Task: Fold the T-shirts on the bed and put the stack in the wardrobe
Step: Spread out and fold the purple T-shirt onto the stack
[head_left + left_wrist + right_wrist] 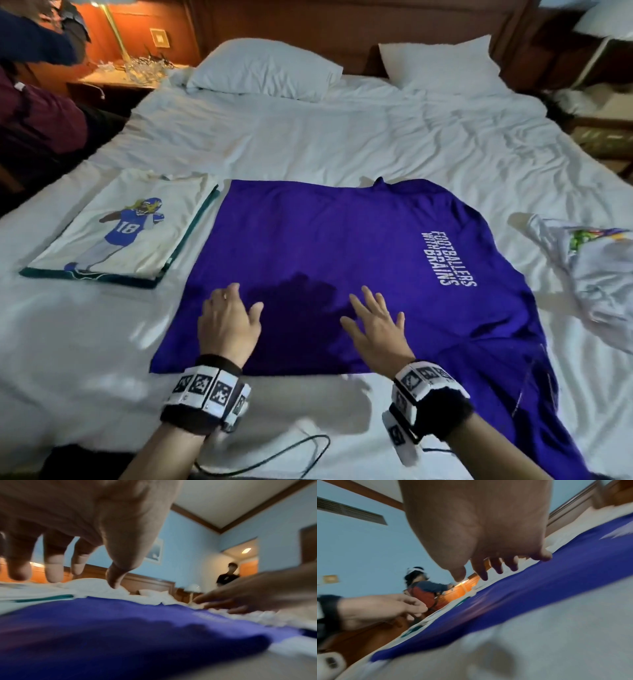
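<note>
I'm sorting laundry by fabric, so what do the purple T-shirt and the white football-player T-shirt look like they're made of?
Purple T-shirt: probably a smooth synthetic or polyester knit; it lies flat with a faint sheen and few creases. White football-player T-shirt: likely a matte cotton jersey; dull surface, crisp folded edges, flat printed graphic. Neither can be confirmed without a label.

1. A purple T-shirt (325, 246) with white block lettering lies under both hands.
2. Left of the left hand (227, 322), a cream T-shirt (126, 222) shows a footballer in blue, numbered 18, atop a teal-edged fold.
3. Right of the right hand (376, 325), a pale grey T-shirt (596, 277) carries a green and purple print.
4. White sheets (308, 137) and white pillows (263, 68) lie beyond the hands.
5. Both wristbands (205, 394) are black with black-and-white square markers.
</note>
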The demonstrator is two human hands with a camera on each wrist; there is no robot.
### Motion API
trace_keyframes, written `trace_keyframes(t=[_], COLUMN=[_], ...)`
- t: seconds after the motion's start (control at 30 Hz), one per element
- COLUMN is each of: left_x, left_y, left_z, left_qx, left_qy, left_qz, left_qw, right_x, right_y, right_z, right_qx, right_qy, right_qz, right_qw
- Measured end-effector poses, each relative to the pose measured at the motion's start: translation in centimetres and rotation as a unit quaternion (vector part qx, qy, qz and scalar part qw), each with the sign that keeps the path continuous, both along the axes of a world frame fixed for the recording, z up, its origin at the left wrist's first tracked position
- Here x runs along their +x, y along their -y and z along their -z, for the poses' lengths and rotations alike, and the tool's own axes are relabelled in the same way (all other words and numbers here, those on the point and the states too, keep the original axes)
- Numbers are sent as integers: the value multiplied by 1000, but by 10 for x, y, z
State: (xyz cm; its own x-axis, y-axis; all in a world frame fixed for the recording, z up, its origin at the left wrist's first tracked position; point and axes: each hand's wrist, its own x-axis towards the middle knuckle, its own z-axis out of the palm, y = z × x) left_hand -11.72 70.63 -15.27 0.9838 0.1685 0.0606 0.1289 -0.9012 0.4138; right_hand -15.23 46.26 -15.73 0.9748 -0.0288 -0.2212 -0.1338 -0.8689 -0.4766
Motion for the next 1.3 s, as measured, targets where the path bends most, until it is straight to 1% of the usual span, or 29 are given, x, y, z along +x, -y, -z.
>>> trace_keyframes(t=[0.03, 0.1, 0.17, 0.2, 0.27, 0.3, 0.33, 0.37, 0.4, 0.47, 0.5, 0.53, 0.57, 0.63, 0.67, 0.73, 0.77, 0.83, 0.9, 1.0, 1.07, 1.13, 1.17, 1.2, 1.23, 1.27, 1.3], left_x=[2, -3, -17, -26, -43, -49, -53, -57, -60, -70, -76, -81, -86, -89, -88, -87, -87, -91, -95, -101, -99, -89, -80, -69, -55, -40, -25], left_y=[36, 110, 178, 203, 229, 234, 234, 234, 234, 236, 239, 243, 247, 255, 258, 263, 265, 267, 269, 265, 259, 255, 255, 256, 259, 263, 269], left_z=[2, 12, 25, 33, 48, 55, 60, 63, 64, 56, 49, 40, 34, 32, 33, 32, 31, 29, 30, 42, 49, 42, 33, 26, 16, 10, 3], left_qx=[-48, -110, -131, -103, 16, 61, 86, 89, 67, -43, -95, -113, -104, -84, -94, -140, -173, -227, -256, -268, -245, -215, -192, -158, -123, -105, -108], left_qy=[15, 23, -15, -58, -144, -154, -149, -136, -115, -43, -12, -13, -50, -152, -189, -230, -242, -257, -247, -242, -274, -289, -271, -226, -163, -104, -63], left_qz=[57, 171, 275, 313, 346, 349, 340, 325, 311, 279, 259, 244, 239, 221, 207, 186, 174, 157, 156, 168, 194, 225, 231, 228, 221, 216, 215], left_qw=[997, 979, 952, 942, 927, 922, 925, 931, 941, 958, 961, 963, 964, 960, 955, 945, 939, 926, 922, 917, 910, 906, 915, 934, 954, 965, 969], right_x=[4, 7, -6, -18, -50, -68, -83, -96, -104, -112, -112, -111, -111, -113, -114, -118, -121, -125, -130, -145, -151, -147, -139, -127, -112, -91, -68], right_y=[23, 66, 111, 134, 183, 208, 230, 247, 259, 265, 262, 258, 252, 243, 240, 237, 236, 235, 234, 236, 236, 234, 232, 230, 227, 223, 220], right_z=[0, 2, 12, 19, 31, 35, 38, 37, 37, 35, 33, 32, 30, 25, 24, 23, 24, 29, 31, 31, 32, 30, 26, 22, 18, 15, 12], right_qx=[-15, -24, -36, -59, -110, -121, -125, -125, -123, -126, -129, -128, -122, -102, -88, -61, -46, -8, 21, 25, 3, -29, -46, -64, -76, -79, -72], right_qy=[-5, -26, -61, -85, -115, -122, -130, -134, -129, -87, -64, -46, -35, -31, -40, -62, -64, -42, -4, 32, 16, 19, 46, 86, 127, 152, 158], right_qz=[38, 89, 114, 126, 178, 225, 275, 311, 330, 333, 336, 347, 361, 392, 403, 414, 412, 408, 416, 439, 447, 455, 449, 432, 403, 362, 308], right_qw=[999, 995, 991, 987, 971, 959, 945, 933, 927, 930, 931, 928, 924, 914, 910, 906, 908, 912, 909, 898, 894, 890, 891, 895, 903, 916, 935])
